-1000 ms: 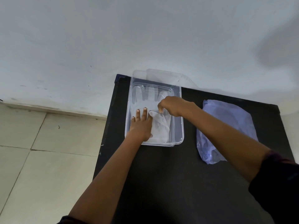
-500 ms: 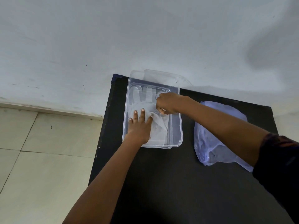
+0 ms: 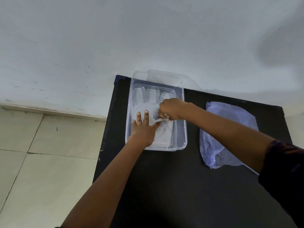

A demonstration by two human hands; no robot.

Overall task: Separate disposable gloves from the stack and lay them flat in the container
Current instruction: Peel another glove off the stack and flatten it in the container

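the left hand (image 3: 142,129) lay flat with fingers spread, pressing the glove (image 3: 153,111) down inside the clear container (image 3: 182,129) on the black table (image 3: 181,178). the right hand (image 3: 171,108) pinched the glove's folded edge. the glove stack (image 3: 230,132) lay well to the right.

One clear container (image 3: 183,112), one clear lid (image 3: 164,76), one plastic bag (image 3: 230,122), one black table (image 3: 181,186), two hands: left (image 3: 143,129), right (image 3: 171,108)

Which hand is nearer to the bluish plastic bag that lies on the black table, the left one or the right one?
The right. The right hand is in the clear container, on the side toward the plastic bag, pinching a glove. The left hand presses flat at the container's far side.
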